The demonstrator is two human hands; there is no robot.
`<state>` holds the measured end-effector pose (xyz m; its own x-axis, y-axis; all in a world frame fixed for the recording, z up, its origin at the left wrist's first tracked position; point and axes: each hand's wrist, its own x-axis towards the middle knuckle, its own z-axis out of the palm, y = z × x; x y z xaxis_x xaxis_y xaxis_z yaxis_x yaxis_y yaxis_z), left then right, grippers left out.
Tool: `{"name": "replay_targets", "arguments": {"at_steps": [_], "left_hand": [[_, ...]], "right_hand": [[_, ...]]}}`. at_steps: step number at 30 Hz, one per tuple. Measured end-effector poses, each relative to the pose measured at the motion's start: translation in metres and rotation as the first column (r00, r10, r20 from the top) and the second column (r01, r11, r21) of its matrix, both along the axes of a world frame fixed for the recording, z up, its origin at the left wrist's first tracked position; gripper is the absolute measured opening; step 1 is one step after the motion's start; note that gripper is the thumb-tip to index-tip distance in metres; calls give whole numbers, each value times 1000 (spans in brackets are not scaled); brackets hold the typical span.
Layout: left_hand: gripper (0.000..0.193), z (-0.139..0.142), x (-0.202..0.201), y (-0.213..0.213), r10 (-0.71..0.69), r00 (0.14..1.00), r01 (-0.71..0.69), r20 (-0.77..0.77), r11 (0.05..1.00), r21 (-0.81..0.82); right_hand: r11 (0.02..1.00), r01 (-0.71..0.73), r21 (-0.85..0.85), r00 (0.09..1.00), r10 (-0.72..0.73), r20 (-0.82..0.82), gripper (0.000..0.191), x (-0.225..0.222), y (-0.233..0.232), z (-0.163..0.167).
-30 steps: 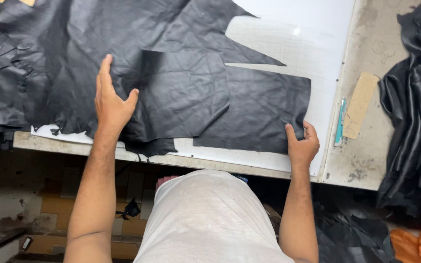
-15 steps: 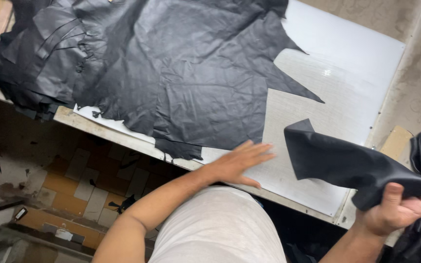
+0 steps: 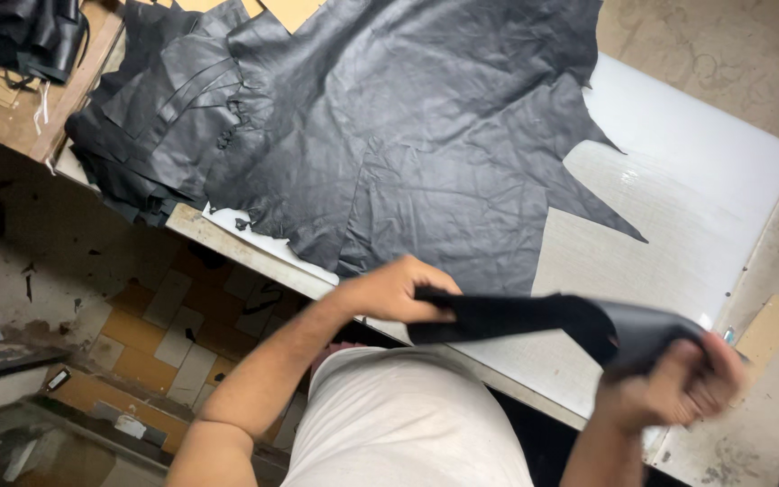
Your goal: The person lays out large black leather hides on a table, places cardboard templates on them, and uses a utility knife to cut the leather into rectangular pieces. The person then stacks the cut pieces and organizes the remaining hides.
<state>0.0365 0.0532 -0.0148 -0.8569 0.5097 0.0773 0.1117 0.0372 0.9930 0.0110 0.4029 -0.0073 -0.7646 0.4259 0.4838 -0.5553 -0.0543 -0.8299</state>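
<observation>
My left fingers [image 3: 426, 302] are clamped on one end of a cut strip of black leather [image 3: 534, 317], my right fingers [image 3: 691, 365] clenched round the other end, holding it above the white cutting board's [image 3: 705, 180] near edge. I'd keep both grips firm and the strip taut, clear of the large wrinkled black hide [image 3: 407, 135] beyond my left fingers on the bench [image 3: 750, 433].

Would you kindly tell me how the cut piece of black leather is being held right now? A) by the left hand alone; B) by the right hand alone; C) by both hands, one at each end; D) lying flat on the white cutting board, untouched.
C: the left hand and the right hand each grip one end of the cut leather piece, stretched between them above the white cutting board.
</observation>
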Motion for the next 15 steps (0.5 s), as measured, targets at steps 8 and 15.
{"name": "replay_targets", "arguments": {"at_steps": [8, 15], "left_hand": [[51, -36, -86, -104, 734, 638, -705, -233, 436, -560], [63, -58, -108, -111, 806, 566, -676, -175, 331, -659]], "right_hand": [[292, -255, 922, 965, 18, 261, 58, -27, -113, -68], [230, -269, 935, 955, -61, 290, 41, -25, -109, -85]]}}
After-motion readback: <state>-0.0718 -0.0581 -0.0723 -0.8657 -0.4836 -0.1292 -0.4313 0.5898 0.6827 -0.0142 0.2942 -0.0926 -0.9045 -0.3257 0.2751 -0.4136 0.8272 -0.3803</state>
